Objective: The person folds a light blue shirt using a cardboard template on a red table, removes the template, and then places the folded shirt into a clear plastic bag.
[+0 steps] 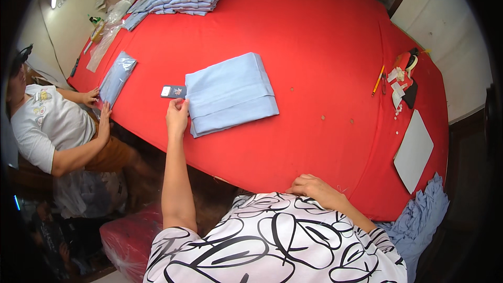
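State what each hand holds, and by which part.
The left hand pinches the folded blue shirt at its left edge. The right hand holds nothing, resting on the red table edge.

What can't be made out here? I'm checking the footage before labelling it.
Head view:
- Left hand: fingertips hidden at the folded blue garment edge; grip unclear.
- Right hand: palm side hidden at the table edge.
- Dark tag: print too small.
- Small items: blurred near the rim.

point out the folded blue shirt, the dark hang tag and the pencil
folded blue shirt (230,93), head view, middle of its top panel
dark hang tag (173,91), head view, centre of the card
pencil (378,79), head view, mid-shaft
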Available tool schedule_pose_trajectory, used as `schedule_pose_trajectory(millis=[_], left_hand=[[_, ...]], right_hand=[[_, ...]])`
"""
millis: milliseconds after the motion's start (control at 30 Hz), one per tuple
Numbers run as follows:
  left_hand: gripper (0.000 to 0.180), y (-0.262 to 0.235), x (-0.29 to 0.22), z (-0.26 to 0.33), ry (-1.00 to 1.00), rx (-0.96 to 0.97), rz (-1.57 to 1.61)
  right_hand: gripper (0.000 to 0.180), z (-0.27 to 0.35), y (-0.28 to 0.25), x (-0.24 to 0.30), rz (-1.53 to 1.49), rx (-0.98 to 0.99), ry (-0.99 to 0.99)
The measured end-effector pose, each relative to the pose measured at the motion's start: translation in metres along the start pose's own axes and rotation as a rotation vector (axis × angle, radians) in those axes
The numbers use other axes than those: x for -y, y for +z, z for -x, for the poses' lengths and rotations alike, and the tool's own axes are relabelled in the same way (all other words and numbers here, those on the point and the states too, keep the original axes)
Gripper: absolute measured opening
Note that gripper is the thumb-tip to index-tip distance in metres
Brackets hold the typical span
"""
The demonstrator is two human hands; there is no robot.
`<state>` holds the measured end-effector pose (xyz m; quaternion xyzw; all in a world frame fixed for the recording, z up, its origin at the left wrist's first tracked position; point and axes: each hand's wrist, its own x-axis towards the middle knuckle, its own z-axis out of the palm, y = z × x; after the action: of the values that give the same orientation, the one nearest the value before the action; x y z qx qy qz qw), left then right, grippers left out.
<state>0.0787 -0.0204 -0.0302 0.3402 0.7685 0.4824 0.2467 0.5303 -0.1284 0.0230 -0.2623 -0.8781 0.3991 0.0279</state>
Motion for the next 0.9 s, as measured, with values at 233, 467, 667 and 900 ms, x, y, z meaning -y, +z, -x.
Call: schedule_pose_trajectory(millis=[233,467,667,900], left_hand=[[0.067,0.007,0.000,0.004,0.052,0.080,-0.644],[0.062,0.009,0.003,0.005,0.085,0.082,-0.582],[0.065,0.008,0.005,0.009,0.072,0.056,-0.545],[0.063,0.001,0.035,-0.034,0.176,0.130,-0.621]], right_hand=[[0.022,0.010,0.000,-0.003,0.179,-0.016,-0.012],[0.013,0.038,0.028,-0.028,0.129,-0.556,0.130],[0.021,0.041,0.032,-0.016,0.112,-0.427,0.128],[0.009,0.023,0.032,-0.028,0.297,-0.281,-0.114]])
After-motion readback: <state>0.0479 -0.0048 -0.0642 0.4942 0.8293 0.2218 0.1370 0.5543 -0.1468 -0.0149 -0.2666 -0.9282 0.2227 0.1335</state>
